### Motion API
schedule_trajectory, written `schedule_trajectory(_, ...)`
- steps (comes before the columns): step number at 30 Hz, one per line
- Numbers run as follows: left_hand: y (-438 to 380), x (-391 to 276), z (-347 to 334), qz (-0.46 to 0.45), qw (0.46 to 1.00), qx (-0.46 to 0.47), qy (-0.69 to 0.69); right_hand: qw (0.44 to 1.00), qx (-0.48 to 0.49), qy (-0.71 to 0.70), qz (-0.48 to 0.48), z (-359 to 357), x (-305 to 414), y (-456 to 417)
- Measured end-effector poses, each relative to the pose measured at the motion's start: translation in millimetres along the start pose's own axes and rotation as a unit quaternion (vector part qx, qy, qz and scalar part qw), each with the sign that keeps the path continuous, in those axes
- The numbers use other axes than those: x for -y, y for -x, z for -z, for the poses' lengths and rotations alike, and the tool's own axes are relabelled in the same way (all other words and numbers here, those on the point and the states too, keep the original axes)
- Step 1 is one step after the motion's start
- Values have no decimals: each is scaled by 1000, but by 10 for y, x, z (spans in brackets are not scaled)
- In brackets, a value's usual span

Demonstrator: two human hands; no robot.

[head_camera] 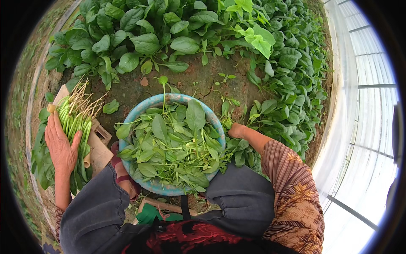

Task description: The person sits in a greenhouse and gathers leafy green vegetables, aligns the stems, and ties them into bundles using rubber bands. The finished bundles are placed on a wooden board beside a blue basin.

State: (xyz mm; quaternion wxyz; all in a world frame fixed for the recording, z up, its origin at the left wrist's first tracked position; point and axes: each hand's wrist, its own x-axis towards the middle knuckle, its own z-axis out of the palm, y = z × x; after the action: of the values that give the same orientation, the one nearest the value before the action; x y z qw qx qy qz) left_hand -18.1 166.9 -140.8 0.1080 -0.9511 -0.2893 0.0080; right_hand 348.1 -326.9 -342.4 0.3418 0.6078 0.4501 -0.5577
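Observation:
At the left, my left hand [62, 143] lies with its fingers apart on a bundle of spinach [74, 117], whose pale roots point up and away. The bundle rests over a board with short tube-like pieces beside it. Between my knees a round blue basin [173, 190] holds a heap of loose spinach leaves [171, 143]. My right hand [237, 130] is just right of the basin's rim, low among spinach plants [242, 149]. Its fingertips are hidden, so what it touches cannot be told.
Dense spinach [146, 44] grows across the top and down the right side, with a brighter broad-leaved plant [258, 39] in it. Cracked soil [203, 76] shows beyond the basin. Translucent plastic sheeting [364, 127] on a frame forms the right wall. A wooden piece [101, 132] lies near my left foot.

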Motion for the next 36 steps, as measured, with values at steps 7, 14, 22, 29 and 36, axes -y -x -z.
schedule_trajectory(7, 3, -16, 32, -4, 1000, -4, 8, 999, -35, -32, 4, -55, -75, 60)
schedule_trajectory(14, 14, 34, -11, -2, 1000, -3, -6, 942, -74, -294, -143, 203, -78, 725)
schedule_trajectory(22, -34, 4, -85, -5, 1000, -4, -13, 457, -189, -868, 37, 264, -611, 1507)
schedule_trajectory(29, 62, 129, -124, 10, 999, -8, -29, 346, -344, -858, 162, 1018, -407, 2653)
schedule_trajectory(36, 54, 129, -140, 3, 1000, -13, -25, 684, -362, -634, -6, 1674, -326, 2658)
